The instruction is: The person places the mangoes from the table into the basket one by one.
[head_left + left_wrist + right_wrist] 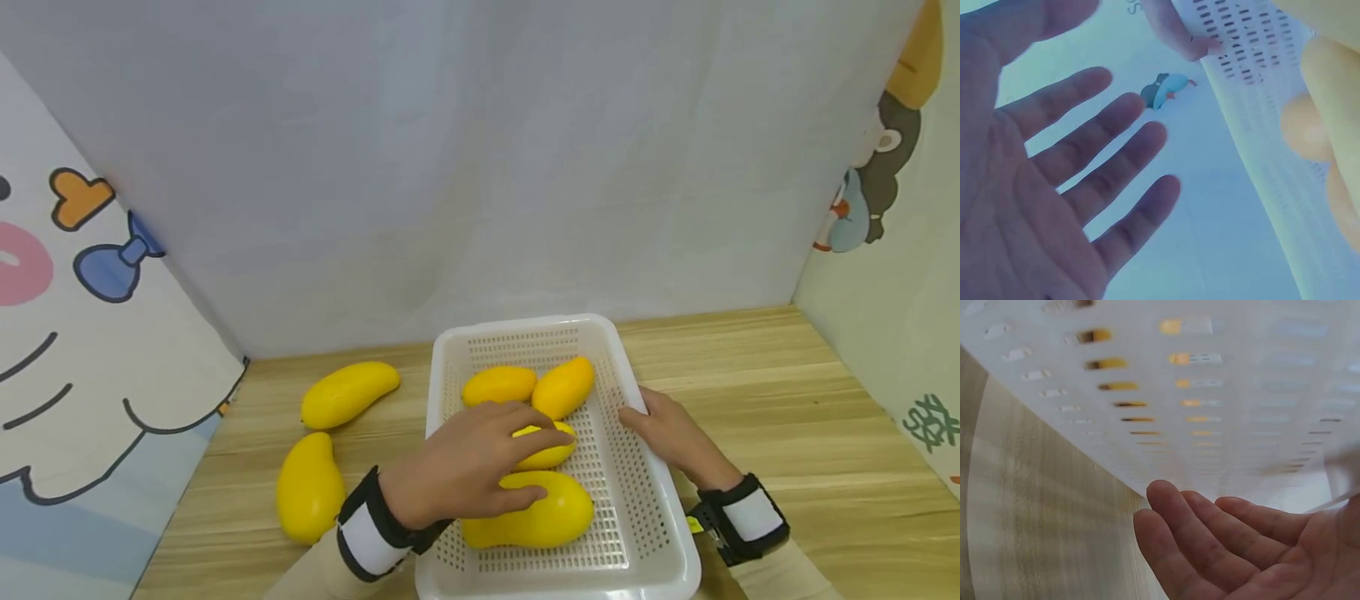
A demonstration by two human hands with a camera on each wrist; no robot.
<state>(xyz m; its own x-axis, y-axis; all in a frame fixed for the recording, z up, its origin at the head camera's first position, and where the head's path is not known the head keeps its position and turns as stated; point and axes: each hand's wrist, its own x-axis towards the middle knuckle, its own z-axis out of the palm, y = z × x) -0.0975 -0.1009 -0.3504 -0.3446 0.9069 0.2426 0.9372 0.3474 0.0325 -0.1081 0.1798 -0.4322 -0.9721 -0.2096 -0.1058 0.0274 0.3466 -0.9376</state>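
Observation:
A white perforated plastic basket stands on the wooden table with several yellow mangoes inside. Over it hovers my left hand, its fingers spread and nothing gripped; the left wrist view shows the bare palm. Beneath that hand lie a large mango and a smaller mango, both partly hidden. Two more, an oblong mango and a tilted mango, lie at the basket's far end. My right hand holds the right rim, thumb over the edge, fingers outside against the wall.
Left of the basket, a long mango and a rounder mango lie on the wooden table. A pale backdrop rises behind. Panels with cartoon prints flank the table on both sides.

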